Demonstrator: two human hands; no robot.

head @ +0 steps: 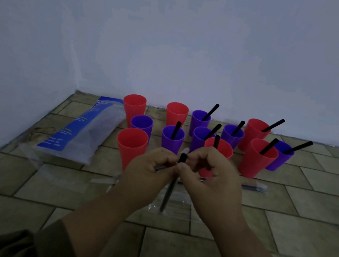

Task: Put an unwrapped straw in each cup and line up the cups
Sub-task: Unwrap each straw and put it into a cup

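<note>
Left hand (150,169) and right hand (210,174) meet over floor (279,239), both pinching black straw (170,189); bare tip pokes up between fingertips, clear wrapper (185,151) end sticking up beside it; lower shaft hangs between wrists. Behind hands, cluster of red and purple cups (132,145) near wall; eight hold black straws, leaning. Straw bag (82,129) lies left of cups; wrapped straw (253,187) lies on floor right of right hand.
</note>
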